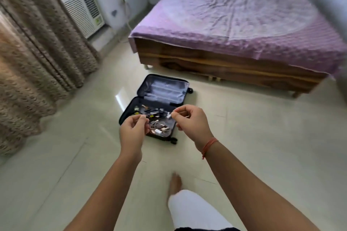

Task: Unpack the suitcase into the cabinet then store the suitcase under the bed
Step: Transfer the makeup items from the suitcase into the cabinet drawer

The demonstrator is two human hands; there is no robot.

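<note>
The open dark hard-shell suitcase [163, 90] lies just beyond and between the hands. The right hand [189, 120] pinches a small white plug [169, 115]. Whether the curled left hand [133, 129] holds anything, I cannot tell.

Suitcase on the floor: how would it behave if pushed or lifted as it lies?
Lying open and flat, the suitcase would probably slide, not roll, on the glossy floor; its wheels stick out at one side. It looks light: only loose cables inside. Lifted by one half, it would likely hinge and spill them.
</note>
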